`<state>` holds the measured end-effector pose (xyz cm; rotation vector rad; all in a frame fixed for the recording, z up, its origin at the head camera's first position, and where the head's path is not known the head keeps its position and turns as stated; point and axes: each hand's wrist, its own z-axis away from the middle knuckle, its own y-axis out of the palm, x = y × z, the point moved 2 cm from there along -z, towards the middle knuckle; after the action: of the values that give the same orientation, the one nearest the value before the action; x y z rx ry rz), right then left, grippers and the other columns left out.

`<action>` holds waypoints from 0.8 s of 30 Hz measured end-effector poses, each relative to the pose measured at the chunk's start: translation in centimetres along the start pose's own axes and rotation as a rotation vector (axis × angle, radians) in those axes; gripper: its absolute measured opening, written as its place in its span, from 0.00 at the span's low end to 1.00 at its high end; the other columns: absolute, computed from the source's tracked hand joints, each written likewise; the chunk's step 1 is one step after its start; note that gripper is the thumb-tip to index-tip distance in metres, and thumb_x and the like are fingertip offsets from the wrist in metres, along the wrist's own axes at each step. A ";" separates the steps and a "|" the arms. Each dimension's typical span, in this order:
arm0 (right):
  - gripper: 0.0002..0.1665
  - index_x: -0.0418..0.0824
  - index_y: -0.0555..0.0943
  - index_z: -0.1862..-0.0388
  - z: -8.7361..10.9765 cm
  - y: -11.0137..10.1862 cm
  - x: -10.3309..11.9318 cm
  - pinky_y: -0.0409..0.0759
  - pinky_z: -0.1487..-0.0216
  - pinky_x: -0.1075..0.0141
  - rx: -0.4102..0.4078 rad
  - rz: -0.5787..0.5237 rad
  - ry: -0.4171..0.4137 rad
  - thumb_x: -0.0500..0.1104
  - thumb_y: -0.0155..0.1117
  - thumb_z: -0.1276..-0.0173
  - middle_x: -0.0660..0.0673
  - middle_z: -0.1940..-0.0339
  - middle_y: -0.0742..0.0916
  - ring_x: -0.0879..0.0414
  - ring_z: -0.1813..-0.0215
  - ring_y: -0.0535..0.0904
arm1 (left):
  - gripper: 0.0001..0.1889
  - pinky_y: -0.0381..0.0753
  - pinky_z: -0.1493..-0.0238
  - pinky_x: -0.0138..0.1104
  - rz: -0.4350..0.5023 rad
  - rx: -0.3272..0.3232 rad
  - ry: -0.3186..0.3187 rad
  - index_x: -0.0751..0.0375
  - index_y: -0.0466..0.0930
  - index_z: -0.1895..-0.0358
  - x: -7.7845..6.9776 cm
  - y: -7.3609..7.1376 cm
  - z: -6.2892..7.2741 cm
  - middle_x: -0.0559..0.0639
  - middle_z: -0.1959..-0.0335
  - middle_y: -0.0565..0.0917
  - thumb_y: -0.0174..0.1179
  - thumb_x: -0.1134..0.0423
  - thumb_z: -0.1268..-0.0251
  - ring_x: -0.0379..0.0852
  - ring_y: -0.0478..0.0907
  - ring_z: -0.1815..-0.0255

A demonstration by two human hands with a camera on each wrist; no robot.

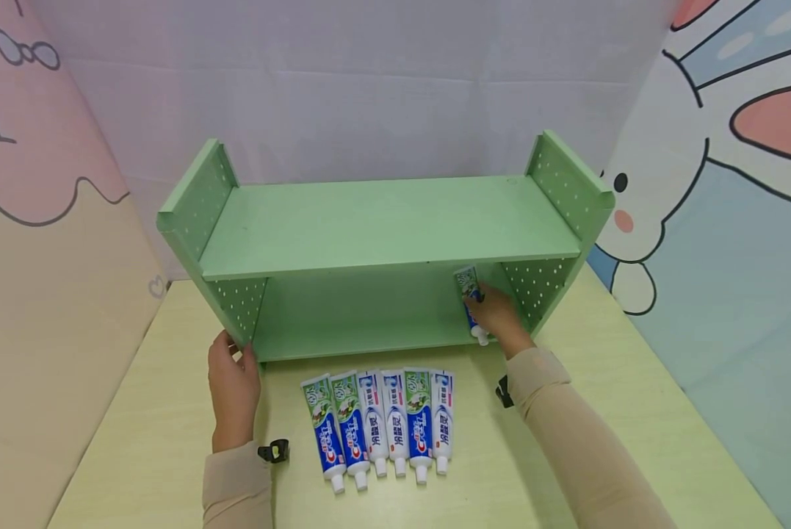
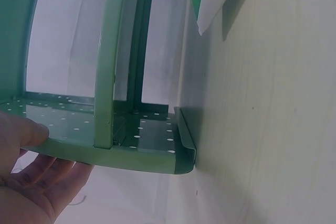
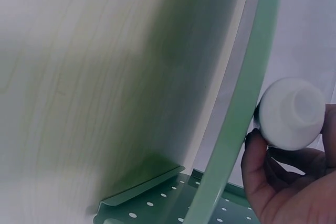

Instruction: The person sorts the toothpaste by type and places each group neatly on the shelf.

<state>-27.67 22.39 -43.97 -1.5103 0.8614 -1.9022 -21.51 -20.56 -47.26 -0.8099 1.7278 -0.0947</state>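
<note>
A green two-tier shelf (image 1: 388,220) stands on the table. My right hand (image 1: 497,314) grips a green-and-blue toothpaste tube (image 1: 466,281) inside the lower tier, near the right side panel. The tube's white cap (image 3: 286,116) points toward the front edge in the right wrist view. With thumb inside and fingers outside, my left hand (image 1: 233,386) holds the shelf's left side panel (image 2: 68,124) by its front edge. In front of the shelf lies a row of several toothpaste tubes (image 1: 418,411), some green and blue, others white and blue, caps toward me.
The pale wooden table (image 1: 633,411) extends on both sides of the shelf. Raised, perforated side panels (image 1: 570,184) bound the upper tier. Behind hangs a pale cloth backdrop (image 1: 382,95), and a wall with a cartoon rabbit (image 1: 646,162) is on the right.
</note>
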 end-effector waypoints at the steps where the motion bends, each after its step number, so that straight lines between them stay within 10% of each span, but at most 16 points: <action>1: 0.37 0.29 0.52 0.24 0.0 0.0 0.0 0.76 0.39 0.47 -0.001 0.002 -0.003 0.49 0.47 0.21 0.24 0.31 0.65 0.36 0.44 0.74 | 0.21 0.78 0.43 0.51 0.001 -0.001 0.000 0.77 0.60 0.34 0.0 0.0 0.0 0.70 0.43 0.68 0.46 0.72 0.25 0.65 0.69 0.42; 24: 0.32 0.26 0.62 0.29 1.4 -1.3 -0.1 0.75 0.39 0.46 -0.067 0.008 -0.041 0.46 0.49 0.23 0.25 0.36 0.73 0.36 0.45 0.76 | 0.21 0.79 0.44 0.52 -0.010 -0.007 0.010 0.76 0.60 0.34 0.2 0.3 -0.3 0.70 0.44 0.68 0.46 0.72 0.26 0.65 0.69 0.42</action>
<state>-26.29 23.04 -42.80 -1.5770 0.9196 -1.8475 -21.95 -20.52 -47.44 -0.8251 1.7340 -0.0995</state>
